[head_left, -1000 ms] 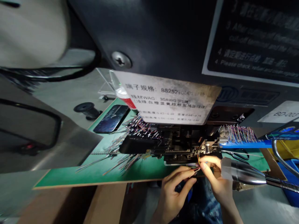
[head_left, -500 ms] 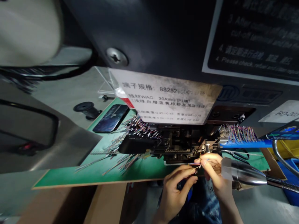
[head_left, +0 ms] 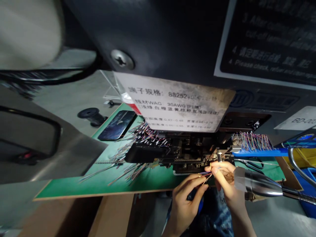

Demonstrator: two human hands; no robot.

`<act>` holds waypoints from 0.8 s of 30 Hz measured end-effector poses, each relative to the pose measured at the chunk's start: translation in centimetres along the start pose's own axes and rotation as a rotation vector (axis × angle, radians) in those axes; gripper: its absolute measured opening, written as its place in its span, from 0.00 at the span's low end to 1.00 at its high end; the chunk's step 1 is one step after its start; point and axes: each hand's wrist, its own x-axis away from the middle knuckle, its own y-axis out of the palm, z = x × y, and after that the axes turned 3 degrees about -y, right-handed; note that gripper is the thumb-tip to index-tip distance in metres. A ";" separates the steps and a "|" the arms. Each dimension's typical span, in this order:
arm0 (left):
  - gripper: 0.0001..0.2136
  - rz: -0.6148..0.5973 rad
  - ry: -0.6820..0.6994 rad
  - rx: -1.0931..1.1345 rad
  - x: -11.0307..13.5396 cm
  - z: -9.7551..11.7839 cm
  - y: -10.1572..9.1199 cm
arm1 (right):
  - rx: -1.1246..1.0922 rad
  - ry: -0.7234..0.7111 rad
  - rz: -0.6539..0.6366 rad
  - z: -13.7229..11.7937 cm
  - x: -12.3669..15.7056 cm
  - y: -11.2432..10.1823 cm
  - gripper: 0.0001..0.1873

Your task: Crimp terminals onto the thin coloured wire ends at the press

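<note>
My left hand (head_left: pixel 185 197) and my right hand (head_left: pixel 223 177) meet just below the front of a wire terminal crimping machine (head_left: pixel 190 154). Thin coloured wires (head_left: pixel 206 174) run between them. The fingertips of both hands pinch these wires, close to the machine's metal jaws. The wire ends are too fine to make out. My right fingers stand nearly against the machine's lower front, and the hands hide part of its base.
A printed spec label (head_left: pixel 172 102) hangs above the machine on a dark panel. Loose crimped wires (head_left: pixel 148 136) lie on a green mat (head_left: pixel 135 182). A blue rack (head_left: pixel 259 152) holds more wires. Scissors (head_left: pixel 251 163), a phone (head_left: pixel 116 125), a spool (head_left: pixel 91 117) and a chrome lamp (head_left: pixel 261 184) surround them.
My two hands have drawn closer together and the wires between them now lie flatter. The whole view has shifted slightly with my head.
</note>
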 end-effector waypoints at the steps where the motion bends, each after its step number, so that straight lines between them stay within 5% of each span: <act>1: 0.07 -0.003 -0.003 0.001 0.0 0.0 0.0 | -0.012 0.008 0.000 0.0 0.1 0.0 0.10; 6: 0.07 -0.043 -0.064 0.062 0.4 -0.2 -0.5 | -0.028 0.038 -0.014 -0.1 0.5 0.0 0.08; 12: 0.07 -0.183 -0.266 0.394 1.1 -0.5 -1.5 | 0.080 -0.174 -0.157 -1.1 0.5 -1.0 0.05; 24: 0.08 -0.072 -0.011 0.033 -0.3 0.4 -0.9 | -0.024 0.044 -0.054 -0.5 0.4 -0.2 0.05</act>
